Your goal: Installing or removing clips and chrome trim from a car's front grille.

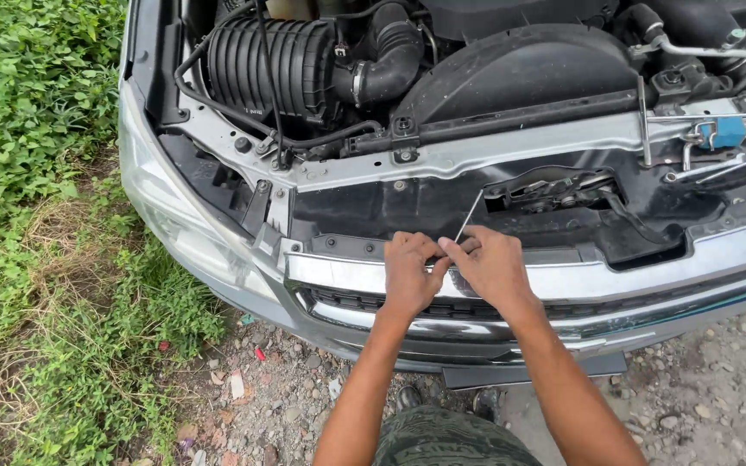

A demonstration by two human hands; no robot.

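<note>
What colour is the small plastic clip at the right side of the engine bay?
The clip is blue, seen best in the head view.

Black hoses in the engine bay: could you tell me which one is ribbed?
The ribbed air intake duct at the upper left, thick and ridged along its length. The thin black hose curving below it is smooth.

No packages, signs or screens are showing in this engine-bay view; only a small teal cap label [738, 34] is sitting on a reservoir at two o'clock, its markings too small to tell.
</note>
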